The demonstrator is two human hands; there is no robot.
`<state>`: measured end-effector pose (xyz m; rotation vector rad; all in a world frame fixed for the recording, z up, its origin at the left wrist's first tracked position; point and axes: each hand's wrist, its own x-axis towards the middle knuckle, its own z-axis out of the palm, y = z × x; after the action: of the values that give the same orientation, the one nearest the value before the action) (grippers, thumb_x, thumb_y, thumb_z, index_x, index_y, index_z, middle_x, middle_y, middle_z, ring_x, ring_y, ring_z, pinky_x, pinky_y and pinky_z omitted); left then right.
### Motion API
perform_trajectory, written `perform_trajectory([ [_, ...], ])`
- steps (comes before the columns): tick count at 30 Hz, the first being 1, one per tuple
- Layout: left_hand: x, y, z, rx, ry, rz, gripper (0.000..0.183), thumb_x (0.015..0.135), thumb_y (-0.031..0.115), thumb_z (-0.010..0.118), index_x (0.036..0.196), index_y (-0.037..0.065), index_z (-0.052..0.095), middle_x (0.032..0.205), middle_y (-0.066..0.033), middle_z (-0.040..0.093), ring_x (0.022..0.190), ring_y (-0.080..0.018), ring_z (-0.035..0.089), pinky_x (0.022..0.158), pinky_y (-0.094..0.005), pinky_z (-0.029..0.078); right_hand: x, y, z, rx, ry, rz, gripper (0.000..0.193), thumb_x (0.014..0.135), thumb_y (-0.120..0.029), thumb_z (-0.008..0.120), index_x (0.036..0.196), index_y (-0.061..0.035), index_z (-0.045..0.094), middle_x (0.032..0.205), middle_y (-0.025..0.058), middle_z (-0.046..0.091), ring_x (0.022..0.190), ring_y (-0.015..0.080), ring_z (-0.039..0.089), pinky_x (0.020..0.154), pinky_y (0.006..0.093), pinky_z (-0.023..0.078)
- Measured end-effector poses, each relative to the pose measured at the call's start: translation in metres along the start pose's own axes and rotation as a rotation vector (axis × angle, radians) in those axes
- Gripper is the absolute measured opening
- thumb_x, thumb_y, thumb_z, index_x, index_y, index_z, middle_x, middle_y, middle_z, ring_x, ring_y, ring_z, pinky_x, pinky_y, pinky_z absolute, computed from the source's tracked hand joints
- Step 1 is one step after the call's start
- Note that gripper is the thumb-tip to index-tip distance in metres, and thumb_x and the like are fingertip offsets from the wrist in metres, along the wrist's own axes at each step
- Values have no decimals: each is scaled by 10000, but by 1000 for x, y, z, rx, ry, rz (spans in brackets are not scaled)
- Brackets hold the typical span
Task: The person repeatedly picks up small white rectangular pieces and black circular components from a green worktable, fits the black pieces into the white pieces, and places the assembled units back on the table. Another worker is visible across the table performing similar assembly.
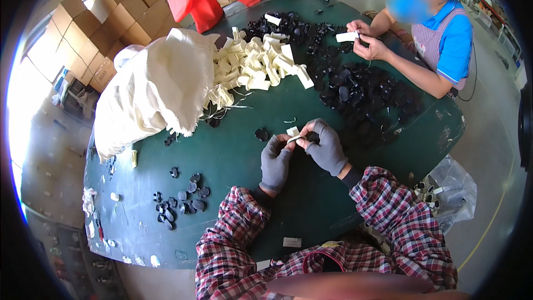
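Observation:
Gray fingerless gloves cover both my hands. A small cream-white plastic piece (293,131) is pinched between the fingertips of my left hand (275,162) and my right hand (325,148), above the green table. Both hands are closed on it, and the fingers hide part of its shape. Just beyond my left hand a round black cap (261,134) lies by itself on the table. Farther off is a heap of curved cream plastic pieces (258,66), and right of it spreads a pile of black plastic parts (361,91).
A large white woven sack (150,91) leans over the table's left side. Several black caps (189,191) lie loose at the near left. Across on the right a co-worker (438,39) holds a cream piece (347,36). A clear plastic bag (455,189) with parts hangs by the right edge.

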<state>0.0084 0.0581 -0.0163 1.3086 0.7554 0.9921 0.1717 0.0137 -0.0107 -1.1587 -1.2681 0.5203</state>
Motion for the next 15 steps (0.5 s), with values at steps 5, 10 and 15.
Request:
perform_trajectory([
  [5, -1, 4, 1, -71, 41, -67, 149, 956, 29, 646, 1099, -15, 651, 1007, -13, 652, 921, -82, 576, 850, -234, 462, 0, -3, -2, 153, -75, 282, 139, 891, -42, 746, 970, -35, 632, 849, 16, 640, 622, 67, 588, 569, 245, 492],
  [10, -2, 2, 0, 16, 44, -57, 140, 972, 53, 652, 1093, -17, 653, 975, 1, 654, 865, -70, 572, 794, -224, 459, 3, -4, -6, 251, -144, 424, 127, 923, -92, 726, 986, -40, 629, 796, -4, 628, 617, 56, 586, 545, 233, 484],
  [15, -2, 2, 4, 34, 11, -27, 166, 973, 66, 656, 1118, -12, 636, 1004, -13, 654, 912, -84, 590, 850, -239, 481, 7, -5, -13, 205, -198, 438, 142, 935, -96, 712, 1019, -45, 609, 889, 6, 620, 657, 72, 600, 566, 229, 492],
])
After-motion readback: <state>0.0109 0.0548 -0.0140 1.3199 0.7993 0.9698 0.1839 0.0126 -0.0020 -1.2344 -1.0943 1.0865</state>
